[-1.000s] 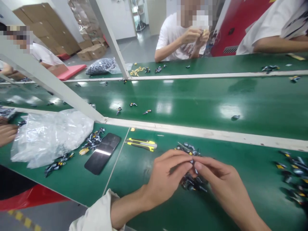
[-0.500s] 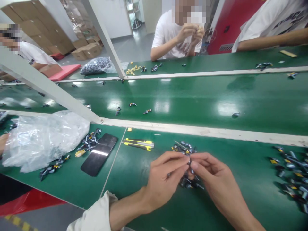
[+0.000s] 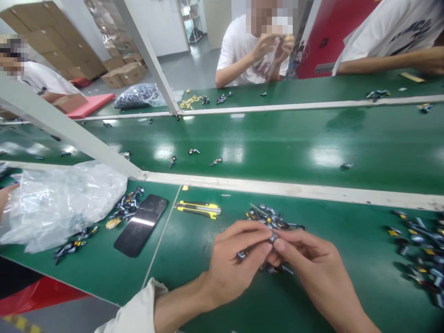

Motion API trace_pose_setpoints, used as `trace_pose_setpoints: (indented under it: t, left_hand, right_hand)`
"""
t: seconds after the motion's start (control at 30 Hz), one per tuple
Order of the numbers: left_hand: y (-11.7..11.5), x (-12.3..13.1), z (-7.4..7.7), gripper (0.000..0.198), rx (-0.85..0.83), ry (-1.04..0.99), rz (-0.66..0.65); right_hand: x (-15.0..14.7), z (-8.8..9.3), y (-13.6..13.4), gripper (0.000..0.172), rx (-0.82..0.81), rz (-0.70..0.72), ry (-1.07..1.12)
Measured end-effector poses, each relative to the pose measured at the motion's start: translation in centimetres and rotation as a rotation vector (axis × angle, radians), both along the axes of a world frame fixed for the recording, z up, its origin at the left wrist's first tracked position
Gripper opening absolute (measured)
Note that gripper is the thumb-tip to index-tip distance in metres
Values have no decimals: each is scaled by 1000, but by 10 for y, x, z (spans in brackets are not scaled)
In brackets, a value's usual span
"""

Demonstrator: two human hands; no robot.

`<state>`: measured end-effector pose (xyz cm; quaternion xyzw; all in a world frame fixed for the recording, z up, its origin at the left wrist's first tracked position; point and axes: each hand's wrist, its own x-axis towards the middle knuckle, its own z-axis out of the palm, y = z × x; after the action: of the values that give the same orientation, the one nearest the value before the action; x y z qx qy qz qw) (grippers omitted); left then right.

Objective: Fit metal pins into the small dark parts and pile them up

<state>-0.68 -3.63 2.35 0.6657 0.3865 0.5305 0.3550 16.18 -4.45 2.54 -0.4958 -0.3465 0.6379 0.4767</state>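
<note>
My left hand [image 3: 236,259] and my right hand [image 3: 308,266] meet fingertip to fingertip over the near green bench, both pinching one small dark metal part [image 3: 272,239]. A second small piece [image 3: 242,255] shows under my left fingers. Right behind and below the hands lies a small pile of dark and yellow parts [image 3: 268,217].
A yellow utility knife [image 3: 197,209] and a black phone [image 3: 141,225] lie to the left, beside a clear plastic bag [image 3: 62,199] and loose parts [image 3: 126,206]. More parts [image 3: 421,252] spread at the right. A conveyor belt [image 3: 277,148] runs behind; other people work across it.
My hands have shifted slightly nearer and lower, still pinched together on the small part. The camera view tilted a little; the pile behind the hands shows more.
</note>
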Motion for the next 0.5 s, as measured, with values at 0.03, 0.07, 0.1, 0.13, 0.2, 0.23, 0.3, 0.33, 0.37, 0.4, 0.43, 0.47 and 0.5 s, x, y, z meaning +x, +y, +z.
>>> trace_pose_setpoints:
  t: [0.03, 0.07, 0.1, 0.13, 0.2, 0.23, 0.3, 0.33, 0.37, 0.4, 0.43, 0.47, 0.5]
  left_hand:
    - [0, 0, 0, 27, -2, -10, -8]
    - [1, 0, 1, 25, -6, -22, -10]
    - [1, 0, 1, 24, -11, -34, -6]
    - [2, 0, 2, 22, -15, -47, -1]
    - [2, 0, 2, 20, -18, -66, -2]
    - [2, -1, 3, 21, -15, -71, -12]
    - [0, 0, 2, 23, -2, -77, -49]
    - [-1, 0, 2, 23, 6, -81, -64]
    - [-3, 1, 1, 22, 10, -88, -69]
    - [-4, 2, 0, 21, 12, -98, -64]
    - [-5, 2, -1, 20, 11, -107, -52]
    - [-5, 3, -2, 18, 11, -113, -37]
    - [-4, 3, -2, 15, 14, -118, -29]
  right_hand:
    - [0, 0, 0, 14, 25, -3, -24]
    - [0, -1, -1, 12, 55, -17, -52]
    - [-1, -2, -1, 9, 92, -38, -84]
    - [-2, -3, -3, 7, 140, -67, -121]
    - [-3, -5, -5, 13, 260, -128, -212]
    - [-4, -5, -7, 18, 323, -152, -260]
    - [-5, -4, -9, 23, 413, -188, -323]
    - [-6, -3, -10, 22, 432, -200, -324]
    - [-7, -2, -11, 18, 428, -204, -304]
    - [-9, -2, -11, 13, 405, -199, -264]
    - [-10, -2, -11, 8, 367, -180, -208]
    - [-11, -3, -11, 7, 317, -149, -141]
    - [-12, -5, -10, 11, 260, -109, -64]
